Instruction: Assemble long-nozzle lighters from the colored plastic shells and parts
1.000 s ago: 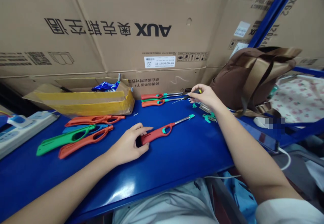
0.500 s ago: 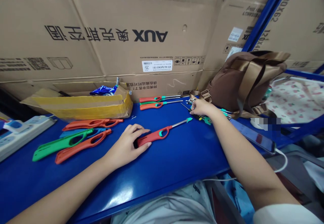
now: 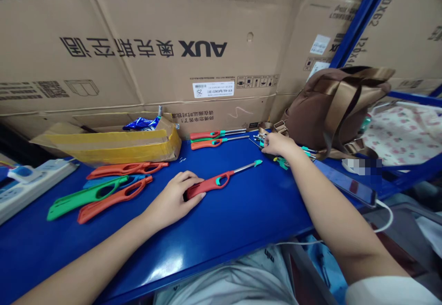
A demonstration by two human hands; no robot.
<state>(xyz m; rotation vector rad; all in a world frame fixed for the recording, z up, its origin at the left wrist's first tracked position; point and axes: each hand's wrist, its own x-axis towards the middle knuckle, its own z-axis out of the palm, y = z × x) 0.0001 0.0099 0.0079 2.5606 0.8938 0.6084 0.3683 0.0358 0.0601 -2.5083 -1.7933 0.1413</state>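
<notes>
My left hand (image 3: 175,198) is closed around the handle end of a red long-necked lighter (image 3: 209,185), which lies on the blue table. Its metal tube points right and has a green tip (image 3: 258,163). My right hand (image 3: 278,144) reaches to the back of the table, fingers pinched together over a cluster of small metal and green parts (image 3: 283,163). What lies between those fingertips is hidden. Behind the held lighter are more assembled lighters, an orange one (image 3: 206,144) in front. To the left lie loose handle shells, including a green shell (image 3: 86,198) and an orange shell (image 3: 113,200).
A yellow-taped cardboard box (image 3: 113,146) holds a blue foil packet (image 3: 141,123). A white power strip (image 3: 32,187) stands at far left. On the right are a brown backpack (image 3: 314,107) and a phone (image 3: 345,183) on a cable. Large cardboard (image 3: 145,10) walls the back.
My right hand has shifted very slightly right over the small parts. My left hand keeps the red lighter in place; the view has moved a little.
</notes>
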